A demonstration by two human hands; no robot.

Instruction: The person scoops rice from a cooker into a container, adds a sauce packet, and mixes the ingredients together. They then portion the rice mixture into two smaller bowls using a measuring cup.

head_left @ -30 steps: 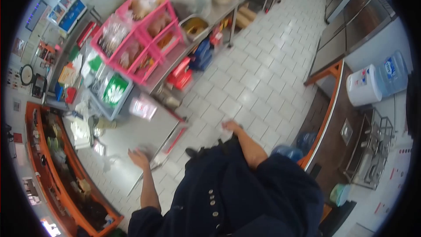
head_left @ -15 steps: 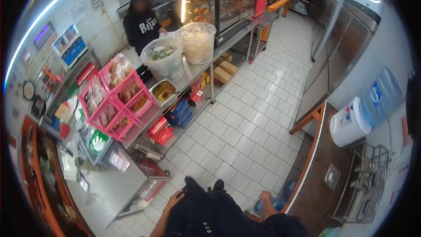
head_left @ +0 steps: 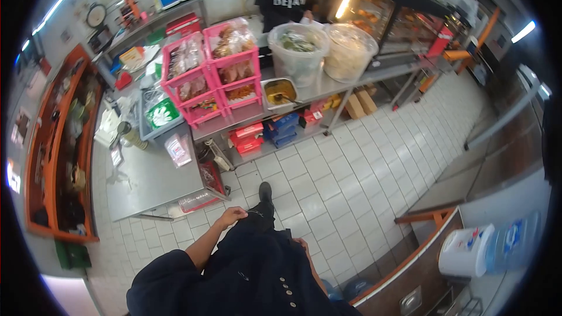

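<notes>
My left hand (head_left: 233,216) hangs in front of my dark trousers at thigh height. Its fingers look loosely curled together, and nothing shows in them. On the other side of my body, my right hand (head_left: 302,246) hangs close to the hip; dark clothing covers part of it and its fingers are hard to read. Nearest to the left hand is the corner of a steel table (head_left: 155,184), apart from it. On that table lie a clear packet (head_left: 178,150), a jar (head_left: 130,136) and a grey tub with a green-and-white pack (head_left: 163,114).
Pink crates (head_left: 213,76) of bagged food, a steel pan (head_left: 280,93) and two plastic buckets (head_left: 298,47) stand on the long counter. Behind it is a person in a black top (head_left: 287,0), with another beside the glass display cabinet (head_left: 374,23). A wooden-edged counter (head_left: 410,263) bounds the right.
My view has swung left, so the crates and steel table sit more centrally. My right hand has come in closer to my body. A second person now shows behind the counter.
</notes>
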